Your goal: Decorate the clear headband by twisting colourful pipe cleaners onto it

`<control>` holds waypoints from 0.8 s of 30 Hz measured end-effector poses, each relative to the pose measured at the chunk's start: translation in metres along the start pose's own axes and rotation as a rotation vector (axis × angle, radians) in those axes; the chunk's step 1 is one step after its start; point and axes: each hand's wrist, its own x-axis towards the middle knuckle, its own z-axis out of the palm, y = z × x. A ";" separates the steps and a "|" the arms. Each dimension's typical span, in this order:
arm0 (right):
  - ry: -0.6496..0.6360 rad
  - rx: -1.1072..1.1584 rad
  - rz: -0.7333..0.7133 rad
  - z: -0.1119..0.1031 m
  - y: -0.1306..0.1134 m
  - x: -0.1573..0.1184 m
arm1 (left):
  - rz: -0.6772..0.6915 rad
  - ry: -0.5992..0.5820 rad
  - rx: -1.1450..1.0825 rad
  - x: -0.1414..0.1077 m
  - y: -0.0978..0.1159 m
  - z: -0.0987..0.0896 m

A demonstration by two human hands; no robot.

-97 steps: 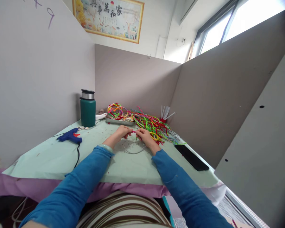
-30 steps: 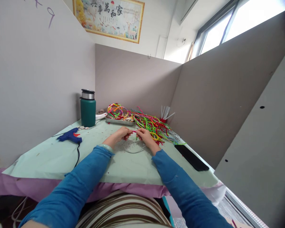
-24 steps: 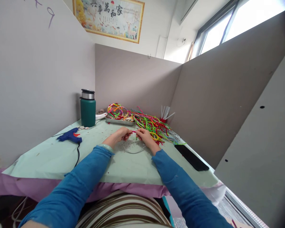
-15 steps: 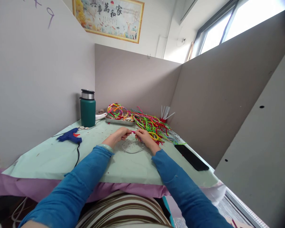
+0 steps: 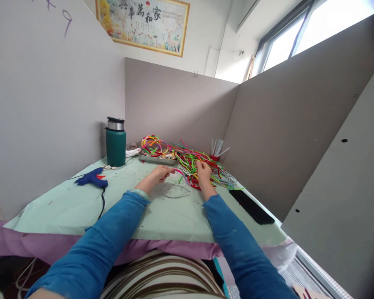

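My left hand (image 5: 162,174) pinches one end of a pink and purple pipe cleaner (image 5: 183,173). The strand bows to the right above the table. Over the front of a tangled pile of pipe cleaners (image 5: 215,166), my right hand (image 5: 204,172) is raised with its fingers pressed together; what they hold, if anything, I cannot make out. Below and between the hands, a thin grey strand (image 5: 177,196) curves over the pale table cover, partly blurred. Dark specks are scattered around it.
A metal tray (image 5: 157,160) with coloured pipe cleaner rings stands at the back. To the left are a green bottle (image 5: 115,145) and a blue glue gun (image 5: 92,178) with its cord. A black phone-like slab (image 5: 251,206) lies right. Partition panels (image 5: 180,99) enclose the table.
My right hand has parted from the left and moved right and up to the pile. The pink and purple strand now shows stretched out from my left hand, which has hardly moved.
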 end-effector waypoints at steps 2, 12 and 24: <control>0.212 -0.156 -0.028 -0.014 0.005 0.012 | -0.007 0.000 0.011 -0.002 0.001 0.000; -0.057 -0.731 0.170 -0.029 0.007 0.010 | -0.021 -0.019 0.024 0.004 -0.002 -0.001; -0.055 -0.845 0.217 -0.031 0.014 0.012 | 0.010 -0.013 0.319 0.005 -0.009 0.003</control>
